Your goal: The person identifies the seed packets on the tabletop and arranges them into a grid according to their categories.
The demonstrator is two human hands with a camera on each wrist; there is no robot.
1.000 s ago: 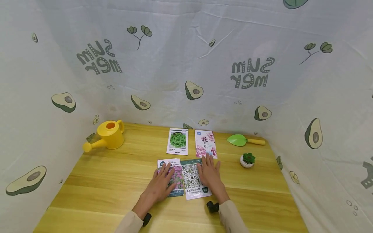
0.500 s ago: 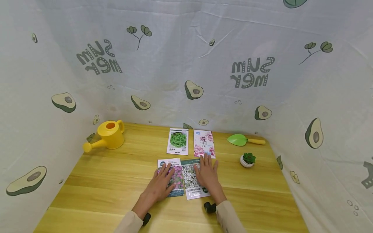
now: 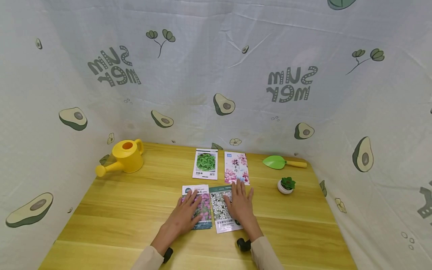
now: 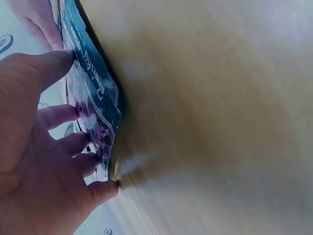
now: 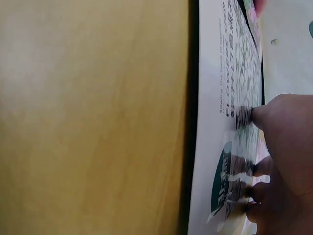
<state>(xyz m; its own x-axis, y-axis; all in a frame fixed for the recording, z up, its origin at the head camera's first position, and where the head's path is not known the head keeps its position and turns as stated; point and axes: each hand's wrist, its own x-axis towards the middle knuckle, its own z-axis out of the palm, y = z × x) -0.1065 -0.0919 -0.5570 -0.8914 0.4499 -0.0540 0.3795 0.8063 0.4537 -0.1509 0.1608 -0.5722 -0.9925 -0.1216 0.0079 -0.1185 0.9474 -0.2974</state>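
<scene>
Two seed packets lie side by side on the table, one with purple-pink flowers [image 3: 204, 206], one with white flowers [image 3: 221, 210]. My left hand [image 3: 180, 217] rests on the purple-pink packet with its fingers spread; in the left wrist view, the fingertips touch its printed face [image 4: 95, 73]. Over the white-flower packet lies my right hand [image 3: 241, 208], fingers extended, its longer fingertips at the near edge of a pink blossom packet [image 3: 236, 167]. The right wrist view shows the thumb touching the white-flower packet [image 5: 210, 98]. A green-leaf packet [image 3: 206, 162] lies left of the blossom packet.
A yellow watering can [image 3: 129, 159] stands at the back left. At the back right lie a green trowel [image 3: 275, 162] with a yellow handle and, nearer, a small potted succulent [image 3: 286, 185]. A printed cloth [image 3: 195, 75] closes off the back and sides of the wooden table [image 3: 128, 213].
My right hand moved slightly left, and the blossom packet shifted left, then slightly nearer. The white-flower packet slid a little toward me. My left hand hardly moved.
</scene>
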